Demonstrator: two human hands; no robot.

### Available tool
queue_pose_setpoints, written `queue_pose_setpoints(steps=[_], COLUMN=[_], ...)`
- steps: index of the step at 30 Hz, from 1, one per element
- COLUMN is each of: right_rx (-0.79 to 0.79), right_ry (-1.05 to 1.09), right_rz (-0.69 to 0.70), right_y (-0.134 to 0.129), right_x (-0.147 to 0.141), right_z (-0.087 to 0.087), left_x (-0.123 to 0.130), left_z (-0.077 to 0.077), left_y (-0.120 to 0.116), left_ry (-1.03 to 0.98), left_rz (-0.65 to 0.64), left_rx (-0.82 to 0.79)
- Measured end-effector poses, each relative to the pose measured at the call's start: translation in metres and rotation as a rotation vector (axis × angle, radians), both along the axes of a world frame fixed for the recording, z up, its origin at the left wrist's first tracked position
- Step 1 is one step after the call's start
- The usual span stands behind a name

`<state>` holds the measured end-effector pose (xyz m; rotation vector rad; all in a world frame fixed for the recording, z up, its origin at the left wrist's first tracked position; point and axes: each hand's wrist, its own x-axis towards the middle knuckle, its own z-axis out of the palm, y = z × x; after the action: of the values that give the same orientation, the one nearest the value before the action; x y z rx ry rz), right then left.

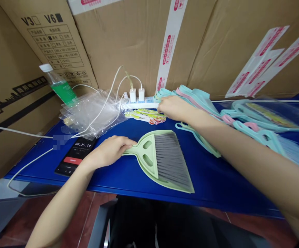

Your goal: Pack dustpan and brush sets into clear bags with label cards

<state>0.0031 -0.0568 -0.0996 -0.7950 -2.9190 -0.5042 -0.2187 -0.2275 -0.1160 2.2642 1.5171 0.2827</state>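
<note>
Left hand closed around the handle end of a green brush-and-dustpan set, fingers curled over the grip, palm down. The set lies flat on the blue table, gray bristles nested in the pan and fanning out toward 5 o'clock of the hand. Handle points at 9 o'clock, toward the wrist.

Right hand reaches forward to 12 o'clock of the set, palm down, fingers bent and resting on a small stack of printed label cards. Whether it pinches a card cannot be told; fingertips are hidden under the hand. Right forearm crosses over another green dustpan handle lying at 2 o'clock of the set.

At 3 o'clock of the right hand: a pile of teal and pink brush sets, then more teal ones spread toward the table's right edge, some under clear wrap.

At 10 o'clock of the right hand, just beside it: white power strip with two chargers plugged in, white cables trailing left. At 12 o'clock of the left hand: heap of clear plastic bags. Behind them a bottle with green label tilted against the cardboard boxes that wall in the back of the table. At 9 o'clock of the left hand, touching close: phone showing a timer, screen up.
</note>
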Motion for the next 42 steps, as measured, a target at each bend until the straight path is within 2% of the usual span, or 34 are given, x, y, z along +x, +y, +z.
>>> queue_pose_setpoints(steps=[4, 8, 11, 17, 22, 24, 27, 31, 37, 40, 42], right_rx=[-0.002, -0.075, -0.142, -0.109, 0.007, 0.129, 0.231, 0.069, -0.228, -0.397, -0.387], right_ry=[-0.003, 0.134, 0.233, 0.446, 0.479, 0.453, 0.437, 0.306, 0.237, 0.251, 0.252], right_rz=[-0.010, -0.004, 0.069, 0.159, 0.209, 0.279, 0.424, 0.500, 0.476, 0.357, 0.197], right_y=[-0.016, -0.033, -0.042, -0.059, -0.094, -0.108, -0.125, -0.139, -0.146, -0.141, -0.135], right_x=[0.008, 0.023, 0.040, 0.067, 0.072, 0.069, 0.062, 0.053, 0.054, 0.060, 0.064], right_z=[0.011, 0.016, 0.015, 0.004, 0.005, 0.006, 0.002, -0.008, -0.014, -0.013, -0.016], left_x=[-0.002, -0.003, -0.002, -0.001, 0.000, 0.000, 0.000, 0.000, 0.001, 0.001, 0.002], left_z=[-0.001, -0.001, -0.001, 0.000, 0.001, 0.000, -0.001, -0.002, 0.000, 0.001, 0.001], left_y=[0.000, 0.001, 0.002, 0.002, 0.001, 0.000, 0.001, 0.001, 0.000, 0.000, 0.001], left_ry=[-0.024, -0.023, -0.038, -0.026, -0.008, -0.005, -0.001, -0.006, -0.003, -0.002, 0.000], left_rz=[0.007, 0.006, -0.026, -0.040, -0.023, -0.011, 0.001, 0.003, -0.002, -0.011, -0.019], left_rx=[-0.005, -0.006, 0.006, 0.039, 0.041, 0.034, 0.016, 0.027, 0.033, 0.025, 0.024])
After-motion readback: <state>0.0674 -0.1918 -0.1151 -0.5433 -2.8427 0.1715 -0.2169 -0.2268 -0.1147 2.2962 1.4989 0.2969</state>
